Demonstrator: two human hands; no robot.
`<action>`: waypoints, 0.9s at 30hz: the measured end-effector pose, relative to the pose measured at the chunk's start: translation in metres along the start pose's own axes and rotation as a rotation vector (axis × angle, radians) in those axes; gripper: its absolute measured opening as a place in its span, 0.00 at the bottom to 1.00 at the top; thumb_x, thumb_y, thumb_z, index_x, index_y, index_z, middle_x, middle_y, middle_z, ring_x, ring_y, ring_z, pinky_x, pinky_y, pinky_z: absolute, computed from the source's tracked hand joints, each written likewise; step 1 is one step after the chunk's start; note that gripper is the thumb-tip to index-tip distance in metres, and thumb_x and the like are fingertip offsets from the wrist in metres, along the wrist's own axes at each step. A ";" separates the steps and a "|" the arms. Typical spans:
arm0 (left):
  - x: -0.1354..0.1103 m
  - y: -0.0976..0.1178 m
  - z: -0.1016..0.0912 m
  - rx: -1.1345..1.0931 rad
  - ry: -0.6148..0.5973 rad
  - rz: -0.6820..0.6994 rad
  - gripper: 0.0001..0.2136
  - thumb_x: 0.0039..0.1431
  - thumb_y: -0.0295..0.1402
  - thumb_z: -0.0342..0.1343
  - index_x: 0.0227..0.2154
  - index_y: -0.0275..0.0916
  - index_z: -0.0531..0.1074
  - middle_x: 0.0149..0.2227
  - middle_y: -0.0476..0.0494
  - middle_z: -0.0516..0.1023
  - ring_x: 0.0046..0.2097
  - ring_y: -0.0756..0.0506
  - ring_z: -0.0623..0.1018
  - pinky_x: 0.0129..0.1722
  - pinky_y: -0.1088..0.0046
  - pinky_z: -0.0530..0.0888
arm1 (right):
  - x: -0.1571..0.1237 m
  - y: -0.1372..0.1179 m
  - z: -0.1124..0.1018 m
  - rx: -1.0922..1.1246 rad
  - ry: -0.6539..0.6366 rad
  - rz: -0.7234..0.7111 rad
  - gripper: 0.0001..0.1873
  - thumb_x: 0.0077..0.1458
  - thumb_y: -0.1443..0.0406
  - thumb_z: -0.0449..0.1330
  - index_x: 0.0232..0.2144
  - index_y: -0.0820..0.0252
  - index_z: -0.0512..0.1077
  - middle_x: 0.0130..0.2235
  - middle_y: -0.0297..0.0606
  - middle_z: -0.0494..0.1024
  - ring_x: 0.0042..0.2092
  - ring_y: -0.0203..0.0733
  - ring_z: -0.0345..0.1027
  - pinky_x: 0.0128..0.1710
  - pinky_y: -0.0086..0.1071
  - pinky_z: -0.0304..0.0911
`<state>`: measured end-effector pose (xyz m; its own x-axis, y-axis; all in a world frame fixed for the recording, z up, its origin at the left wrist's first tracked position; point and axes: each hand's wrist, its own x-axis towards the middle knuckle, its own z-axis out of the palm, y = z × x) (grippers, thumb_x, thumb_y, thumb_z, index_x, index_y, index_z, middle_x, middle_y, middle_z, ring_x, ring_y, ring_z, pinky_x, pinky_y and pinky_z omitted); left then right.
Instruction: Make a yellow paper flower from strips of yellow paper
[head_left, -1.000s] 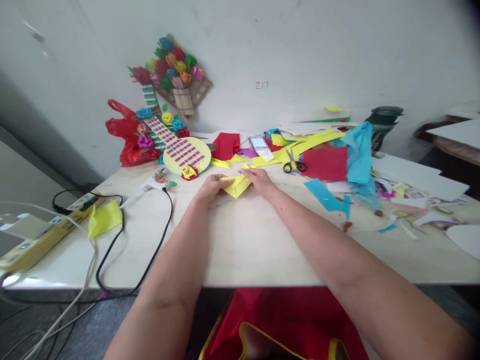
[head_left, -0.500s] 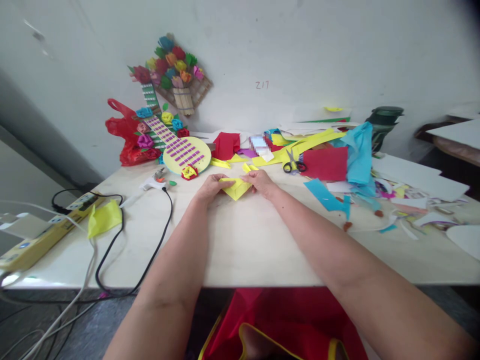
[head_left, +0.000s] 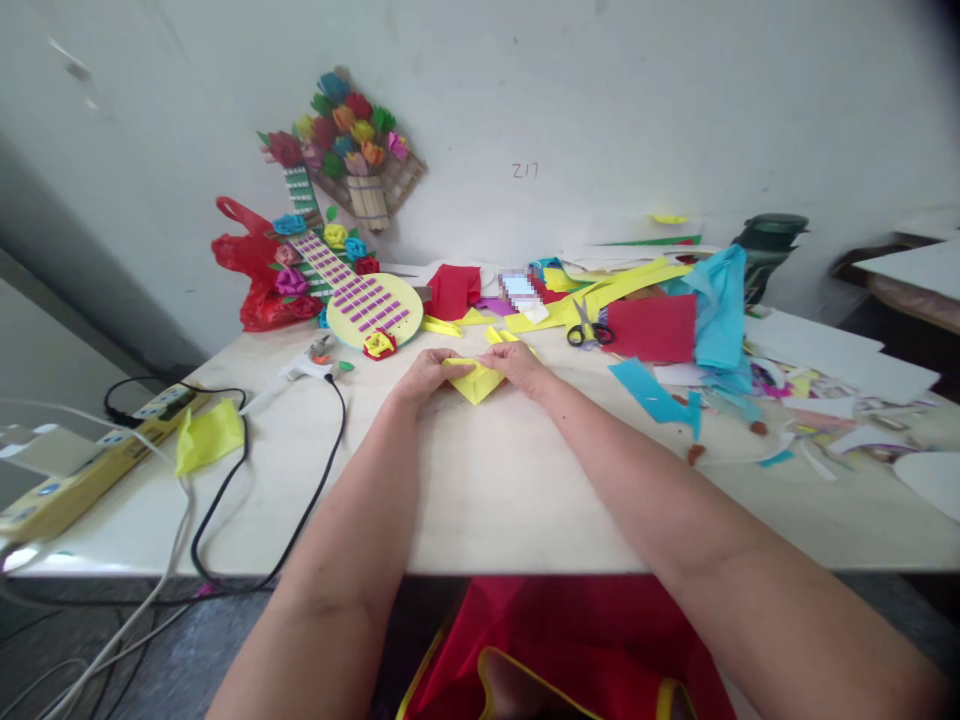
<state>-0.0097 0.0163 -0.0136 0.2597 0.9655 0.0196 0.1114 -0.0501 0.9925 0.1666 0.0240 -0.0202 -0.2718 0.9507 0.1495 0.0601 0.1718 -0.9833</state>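
Observation:
A small piece of yellow paper (head_left: pixel 475 386), folded with its point toward me, is held between both hands just over the table. My left hand (head_left: pixel 431 376) pinches its left corner, thumb on top. On the opposite side, my right hand (head_left: pixel 517 364) grips the right corner, its fingers partly hidden behind the paper. Beyond the hands lie yellow strips (head_left: pixel 442 327) and, to the right, black-handled scissors (head_left: pixel 589 328).
Left are a white glue gun (head_left: pixel 309 365), black cable (head_left: pixel 341 420) and yellow power strip (head_left: pixel 97 462). A guitar-shaped craft (head_left: pixel 375 305) leans near a red bag (head_left: pixel 251 270). Red paper (head_left: pixel 651 328), blue paper (head_left: pixel 652 392) and white scraps (head_left: pixel 847 360) lie right.
The yellow paper has shifted slightly, and its lower point now sits a little farther right and nearer me. Both hands keep hold of it, with small finger movements.

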 end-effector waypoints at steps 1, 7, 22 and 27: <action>0.000 0.000 0.000 -0.002 -0.001 0.003 0.12 0.35 0.34 0.64 0.22 0.34 0.70 0.21 0.49 0.72 0.25 0.51 0.70 0.26 0.75 0.65 | 0.000 0.000 0.000 0.007 0.002 -0.006 0.12 0.38 0.58 0.62 0.17 0.61 0.67 0.18 0.29 0.67 0.22 0.31 0.58 0.22 0.26 0.54; -0.002 0.003 0.001 0.007 0.002 -0.010 0.12 0.34 0.34 0.65 0.21 0.34 0.69 0.21 0.50 0.71 0.24 0.52 0.69 0.24 0.76 0.64 | -0.003 -0.003 0.002 -0.045 -0.016 -0.039 0.12 0.37 0.58 0.62 0.19 0.61 0.67 0.18 0.28 0.66 0.23 0.31 0.57 0.23 0.26 0.53; 0.000 0.002 0.001 0.024 0.033 -0.017 0.13 0.33 0.34 0.65 0.22 0.34 0.68 0.21 0.50 0.71 0.24 0.51 0.70 0.25 0.76 0.66 | 0.002 0.005 0.001 -0.007 0.007 -0.007 0.11 0.38 0.58 0.62 0.22 0.61 0.71 0.22 0.31 0.72 0.26 0.34 0.64 0.27 0.28 0.60; -0.001 0.002 0.002 0.019 0.034 0.004 0.13 0.36 0.36 0.64 0.23 0.35 0.69 0.21 0.50 0.71 0.24 0.51 0.70 0.24 0.76 0.66 | 0.002 0.004 0.002 -0.021 0.034 -0.028 0.08 0.39 0.61 0.62 0.21 0.61 0.70 0.22 0.31 0.72 0.26 0.34 0.65 0.28 0.28 0.61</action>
<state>-0.0078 0.0147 -0.0114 0.2279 0.9733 0.0276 0.1285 -0.0582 0.9900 0.1645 0.0258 -0.0241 -0.2407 0.9536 0.1811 0.0728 0.2038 -0.9763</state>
